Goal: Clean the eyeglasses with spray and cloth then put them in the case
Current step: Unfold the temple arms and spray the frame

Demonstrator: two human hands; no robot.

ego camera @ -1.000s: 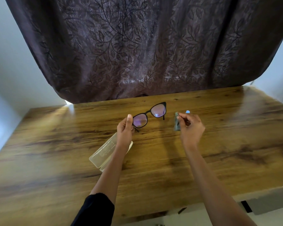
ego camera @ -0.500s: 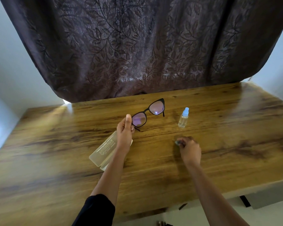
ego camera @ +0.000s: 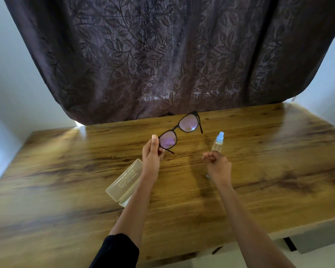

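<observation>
Black-framed eyeglasses (ego camera: 179,132) with purple-tinted lenses are held up above the wooden table (ego camera: 269,161). My left hand (ego camera: 152,157) grips them at the near temple end. A small clear spray bottle (ego camera: 218,143) with a light blue cap stands upright on the table to the right of the glasses. My right hand (ego camera: 218,165) hovers just in front of the bottle, its fingers loosely curled around nothing and not touching the bottle. A sliver of the cloth (ego camera: 207,176) shows on the table under that hand. The translucent case (ego camera: 124,180) lies under my left forearm.
A dark leaf-patterned curtain (ego camera: 162,64) hangs behind the table's far edge. White walls stand at both sides. The table's front edge runs at the lower right.
My right hand brought the cloth down to the table, let it go, and has now risen toward the spray bottle. The left hand has kept the glasses held up.
</observation>
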